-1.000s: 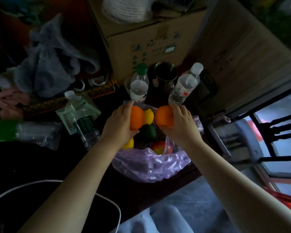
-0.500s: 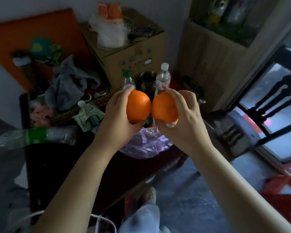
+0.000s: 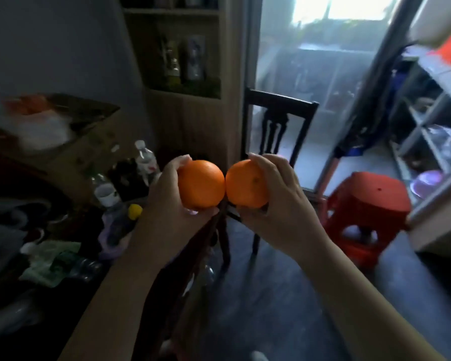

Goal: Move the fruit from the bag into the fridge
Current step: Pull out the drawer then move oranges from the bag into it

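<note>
Left hand point(image 3: 164, 204) grasps one orange point(image 3: 201, 183), fingers curled over the top and thumb beneath. Right hand point(image 3: 279, 204) grasps a second orange point(image 3: 245, 183) the same way. Both fruits are held at chest height over the floor, touching or nearly so, past the edge of the table point(image 3: 71, 230).

Reasoning on the hold: one fruit per hand, whole-hand wrap. Judged to be a carrying grip, since round fruit rolls out of a loose pinch. Two at once halves the trips.

Purple bag point(image 3: 107, 230) lies on the table, low left, open at the top. A yellow fruit point(image 3: 135, 211) shows at its mouth, so the task is judged only partly done.

White shelved unit point(image 3: 438, 76) stands at far right, bowls on its shelves. It is probably the open fridge; I cannot confirm. Red stool point(image 3: 367, 204) and dark chair point(image 3: 279, 121) sit between the hands and that unit; the path likely bends round them.

Writing: water bottles point(image 3: 146, 160) carry labels, and the cardboard box point(image 3: 89, 142) has printed marks. All are blurred and no word is legible.
</note>
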A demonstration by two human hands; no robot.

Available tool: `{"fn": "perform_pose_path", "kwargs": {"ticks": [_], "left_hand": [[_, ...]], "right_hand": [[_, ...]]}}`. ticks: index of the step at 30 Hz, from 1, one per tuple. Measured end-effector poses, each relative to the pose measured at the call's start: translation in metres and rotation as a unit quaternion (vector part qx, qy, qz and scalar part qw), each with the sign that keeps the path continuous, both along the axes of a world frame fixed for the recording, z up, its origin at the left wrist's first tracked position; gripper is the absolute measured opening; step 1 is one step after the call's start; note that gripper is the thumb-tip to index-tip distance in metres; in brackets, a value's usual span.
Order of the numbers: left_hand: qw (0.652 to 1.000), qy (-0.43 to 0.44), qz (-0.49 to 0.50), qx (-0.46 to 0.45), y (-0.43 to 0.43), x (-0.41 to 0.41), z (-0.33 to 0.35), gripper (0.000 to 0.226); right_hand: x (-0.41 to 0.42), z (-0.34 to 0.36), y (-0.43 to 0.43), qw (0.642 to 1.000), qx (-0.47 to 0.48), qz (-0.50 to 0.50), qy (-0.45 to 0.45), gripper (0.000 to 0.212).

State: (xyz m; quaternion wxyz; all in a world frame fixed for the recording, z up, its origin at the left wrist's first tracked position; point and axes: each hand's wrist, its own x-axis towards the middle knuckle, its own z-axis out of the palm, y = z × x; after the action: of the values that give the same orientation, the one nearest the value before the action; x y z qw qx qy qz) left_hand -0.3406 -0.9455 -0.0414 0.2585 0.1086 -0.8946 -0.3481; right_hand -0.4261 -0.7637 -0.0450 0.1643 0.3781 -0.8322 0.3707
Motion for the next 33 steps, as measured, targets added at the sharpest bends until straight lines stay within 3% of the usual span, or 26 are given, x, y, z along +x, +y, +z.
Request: {"fn": "perform_pose_path", "kwargs": {"ticks": [8,20,26,33], "left_hand": [[0.983,0.032,-0.161,-0.087,0.079,0.033,0.004,0.091],[0.937,0.123,-0.32,-0.067,0.279,0.1,0.047,0.079],[0.892,0.138,-0.419,-0.1,0.414,0.165,0.061,0.076],[0.827,0.148,-0.528,-0.123,0.569,0.243,0.061,0.078]], "right_hand": [[0.087,0.0,0.095,0.986,0.035,-0.16,0.041,0.074],[0.233,0.039,0.287,0.934,0.009,-0.348,0.084,0.073],[0.327,0.045,0.414,0.891,0.048,-0.447,0.065,0.088],[0.451,0.041,0.547,0.826,0.066,-0.556,0.072,0.085]]}}
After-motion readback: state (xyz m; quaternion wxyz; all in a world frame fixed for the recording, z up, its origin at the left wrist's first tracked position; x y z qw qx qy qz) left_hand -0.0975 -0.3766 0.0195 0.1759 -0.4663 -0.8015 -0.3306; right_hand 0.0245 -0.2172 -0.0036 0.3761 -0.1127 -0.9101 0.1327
